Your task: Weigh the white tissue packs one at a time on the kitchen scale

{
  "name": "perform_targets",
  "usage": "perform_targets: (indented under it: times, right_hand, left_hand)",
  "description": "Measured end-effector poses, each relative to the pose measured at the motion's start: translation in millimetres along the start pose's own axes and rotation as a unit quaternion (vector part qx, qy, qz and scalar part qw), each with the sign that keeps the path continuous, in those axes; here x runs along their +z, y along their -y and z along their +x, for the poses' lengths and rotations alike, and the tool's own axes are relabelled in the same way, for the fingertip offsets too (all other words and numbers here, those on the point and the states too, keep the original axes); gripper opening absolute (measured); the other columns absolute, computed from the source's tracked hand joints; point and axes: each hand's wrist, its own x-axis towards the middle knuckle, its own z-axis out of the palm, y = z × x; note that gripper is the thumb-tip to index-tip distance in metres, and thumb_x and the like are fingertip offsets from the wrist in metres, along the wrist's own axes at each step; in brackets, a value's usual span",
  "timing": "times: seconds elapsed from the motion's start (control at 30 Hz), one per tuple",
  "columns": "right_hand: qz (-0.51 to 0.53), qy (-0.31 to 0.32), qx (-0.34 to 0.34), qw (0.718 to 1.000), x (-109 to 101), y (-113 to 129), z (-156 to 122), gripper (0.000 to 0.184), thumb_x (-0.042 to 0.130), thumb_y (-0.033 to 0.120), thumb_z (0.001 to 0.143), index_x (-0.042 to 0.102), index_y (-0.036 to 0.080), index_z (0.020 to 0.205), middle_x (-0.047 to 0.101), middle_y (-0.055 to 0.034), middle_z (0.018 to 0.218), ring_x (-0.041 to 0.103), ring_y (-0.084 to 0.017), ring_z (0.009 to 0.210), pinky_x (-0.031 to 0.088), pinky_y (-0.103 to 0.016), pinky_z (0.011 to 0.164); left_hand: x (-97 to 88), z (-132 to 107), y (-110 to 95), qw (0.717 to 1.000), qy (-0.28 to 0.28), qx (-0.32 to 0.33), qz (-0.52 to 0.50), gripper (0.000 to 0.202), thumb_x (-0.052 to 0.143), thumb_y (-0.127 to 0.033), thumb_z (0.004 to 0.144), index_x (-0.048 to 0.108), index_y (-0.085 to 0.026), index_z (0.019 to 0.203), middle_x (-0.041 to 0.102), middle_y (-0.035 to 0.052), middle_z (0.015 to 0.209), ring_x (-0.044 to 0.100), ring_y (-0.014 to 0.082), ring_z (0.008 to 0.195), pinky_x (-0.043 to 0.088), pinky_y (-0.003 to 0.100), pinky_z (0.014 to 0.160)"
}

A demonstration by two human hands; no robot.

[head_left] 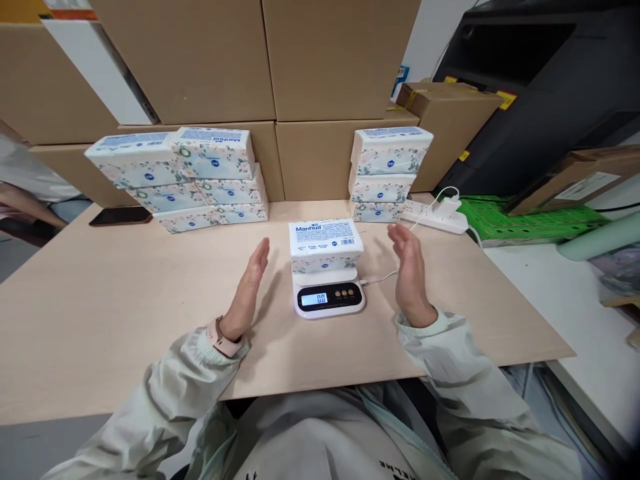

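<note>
A white tissue pack (pixel 326 247) with blue print and a floral band lies on a small white digital scale (pixel 330 309), whose lit display reads 0.0. To its left, my left hand (pixel 250 283) is held edge-on with fingers stretched out, holding nothing. My right hand (pixel 411 277) is on the other side, fingers extended, also bare. Both palms face the pack, with a gap on either side. A white cable (pixel 381 277) runs from the scale's right edge. Behind stand a left stack of tissue packs (pixel 215 170) and a right stack (pixel 387 163).
Cardboard boxes (pixel 200 60) form a wall behind the table (pixel 125 320). A dark phone (pixel 121 215) lies at the left edge. At right are a power strip (pixel 435 217), a green crate (pixel 500 223) and a large black machine (pixel 530 100). Another person's arm (pixel 35 205) shows far left.
</note>
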Motion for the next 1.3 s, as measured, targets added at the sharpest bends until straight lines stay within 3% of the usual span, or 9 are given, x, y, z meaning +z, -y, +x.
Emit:
perform_targets:
  times: [0.13, 0.33, 0.63, 1.3]
  right_hand:
    - [0.056, -0.128, -0.038, 0.989, -5.3, -0.8, 6.3, 0.060, 0.036, 0.068, 0.100, 0.056, 0.024, 0.136, 0.065, -0.0102, 0.142, 0.062, -0.023, 0.133, 0.037, -0.053, 0.121]
    - [0.095, -0.186, -0.039, 0.977, -5.1, 6.3, 11.3, 0.055, 0.038, 0.067, 0.098, 0.055, 0.025, 0.130, 0.069, -0.0075, 0.133, 0.067, -0.021, 0.123, 0.039, -0.052, 0.118]
    - [0.117, -0.203, -0.035, 0.972, -4.3, 13.5, 12.1, 0.052, 0.035, 0.065, 0.097, 0.055, 0.026, 0.124, 0.070, -0.0059, 0.126, 0.068, -0.021, 0.119, 0.039, -0.051, 0.117]
    - [0.139, -0.194, -0.048, 0.970, -3.9, 14.1, 11.4, 0.051, 0.038, 0.062, 0.097, 0.057, 0.023, 0.124, 0.071, -0.0098, 0.123, 0.069, -0.024, 0.116, 0.040, -0.052, 0.117]
  left_hand:
    - [-12.0, -7.0, 4.2, 0.999, -0.038, -0.013, -0.029, 0.070, 0.028, -0.067, 0.105, 0.030, -0.032, 0.165, 0.017, 0.0000, 0.176, 0.013, 0.0226, 0.164, 0.010, 0.045, 0.135]
    - [-13.3, -5.5, -6.7, 0.995, -0.051, -0.063, -0.064, 0.077, 0.026, -0.075, 0.101, 0.035, -0.031, 0.163, 0.021, -0.0001, 0.175, 0.013, 0.0232, 0.164, 0.012, 0.044, 0.135]
    - [-14.6, -1.4, -15.4, 0.987, -0.048, -0.095, -0.119, 0.076, 0.020, -0.075, 0.101, 0.041, -0.031, 0.160, 0.023, -0.0019, 0.174, 0.015, 0.0214, 0.164, 0.014, 0.043, 0.135]
    - [-16.3, -0.6, -15.6, 0.991, -0.048, -0.096, -0.082, 0.080, 0.016, -0.077, 0.099, 0.041, -0.033, 0.160, 0.023, 0.0003, 0.174, 0.014, 0.0255, 0.164, 0.015, 0.049, 0.134]
